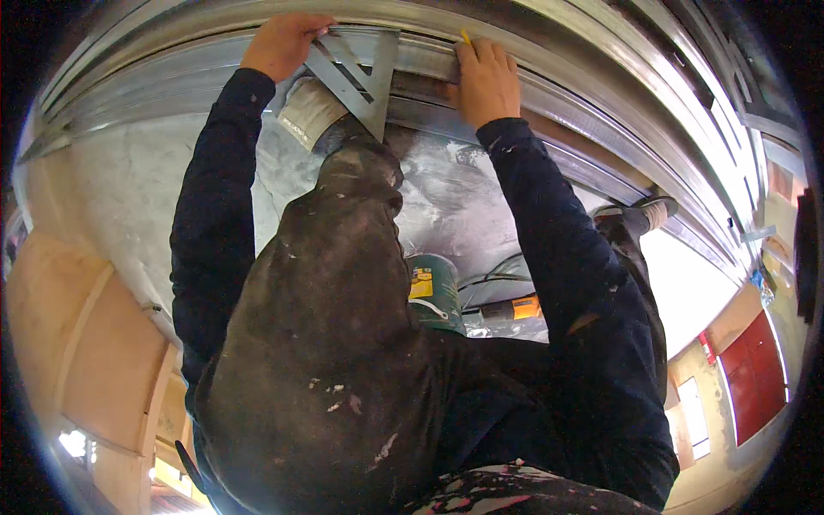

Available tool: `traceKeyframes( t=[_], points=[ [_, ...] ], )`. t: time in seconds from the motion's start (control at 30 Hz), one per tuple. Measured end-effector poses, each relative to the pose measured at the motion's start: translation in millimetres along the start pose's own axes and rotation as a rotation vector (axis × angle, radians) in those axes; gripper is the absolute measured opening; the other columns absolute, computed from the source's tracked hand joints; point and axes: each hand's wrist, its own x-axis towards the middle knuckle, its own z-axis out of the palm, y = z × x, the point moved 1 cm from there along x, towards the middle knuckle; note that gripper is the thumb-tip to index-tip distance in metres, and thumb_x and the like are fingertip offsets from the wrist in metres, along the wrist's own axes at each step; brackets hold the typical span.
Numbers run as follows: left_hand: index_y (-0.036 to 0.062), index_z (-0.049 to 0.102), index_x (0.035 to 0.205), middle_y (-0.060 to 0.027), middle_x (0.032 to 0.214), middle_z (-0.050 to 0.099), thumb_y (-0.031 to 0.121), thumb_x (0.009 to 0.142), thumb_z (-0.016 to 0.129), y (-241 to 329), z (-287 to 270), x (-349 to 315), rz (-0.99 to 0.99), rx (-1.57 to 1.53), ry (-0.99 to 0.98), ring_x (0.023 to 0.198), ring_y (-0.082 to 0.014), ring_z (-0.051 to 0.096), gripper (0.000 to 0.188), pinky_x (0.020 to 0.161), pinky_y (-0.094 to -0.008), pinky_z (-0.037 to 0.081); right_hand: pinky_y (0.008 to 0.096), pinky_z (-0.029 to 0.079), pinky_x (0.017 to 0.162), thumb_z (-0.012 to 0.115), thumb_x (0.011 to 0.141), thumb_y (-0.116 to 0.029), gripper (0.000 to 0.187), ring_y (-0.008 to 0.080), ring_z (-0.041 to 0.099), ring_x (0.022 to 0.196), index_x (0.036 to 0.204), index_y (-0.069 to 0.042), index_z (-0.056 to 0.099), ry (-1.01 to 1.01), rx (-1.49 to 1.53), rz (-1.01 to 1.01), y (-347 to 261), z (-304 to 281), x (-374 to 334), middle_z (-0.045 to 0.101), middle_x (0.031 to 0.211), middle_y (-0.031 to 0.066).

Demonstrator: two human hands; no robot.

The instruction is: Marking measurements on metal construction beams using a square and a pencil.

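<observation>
Metal square (385, 75) lies against the steel rails (427, 60). L hand (285, 45) is at the square's left corner, thumb & fingers pinching it. R hand (489, 83) is on the rails, right of the square, fingers bent & close together, w/ a yellow stick (465, 36) poking out (pencil-like; can't tell how it's gripped). Green bucket (439, 287) & orange tool (524, 306) sit nearer the person than the square.

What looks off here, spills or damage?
Whitish smears on the grey floor and pale splotches on the dark trousers look like paint or plaster residue, can't tell which. No obvious damage: the metal triangular square looks intact.
</observation>
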Motion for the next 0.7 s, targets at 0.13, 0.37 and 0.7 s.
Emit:
traceKeyframes(
  t=[0.13,0.37,0.7],
  points=[
    [0.0115,0.069,0.105,-0.0138,0.100,0.068,0.013,0.089,0.053,5.3,-0.4,0.3,0.017,-0.006,-0.001,0.094,-0.0365,0.061,0.022,0.082,-0.0411,0.049,0.0427,0.042,0.093,0.081,0.062,-0.020,0.060,0.0304,0.052,0.109,0.116,-0.009,0.056,-0.069,0.017,-0.031,9.9,0.1,2.9,0.056,0.111,0.0096],
    [0.0106,0.068,0.105,-0.0136,0.099,0.068,0.003,0.082,0.051,21.5,14.5,4.5,0.007,-0.169,0.011,0.094,-0.0354,0.062,0.030,0.082,-0.0405,0.050,0.0423,0.043,0.092,0.080,0.064,-0.021,0.055,0.0311,0.052,0.108,0.113,-0.009,0.059,-0.089,0.036,-0.062,23.9,-12.2,-3.8,0.057,0.110,0.0103],
    [0.0108,0.069,0.105,-0.0120,0.097,0.069,0.008,0.083,0.053,54.5,47.5,24.1,0.095,-0.139,-0.013,0.092,-0.0349,0.063,0.027,0.082,-0.0408,0.050,0.0465,0.036,0.099,0.079,0.069,-0.026,0.059,0.0313,0.050,0.113,0.121,-0.010,0.056,-0.159,-0.127,0.068,90.8,-41.8,-51.5,0.056,0.119,0.0102]
  ],
)
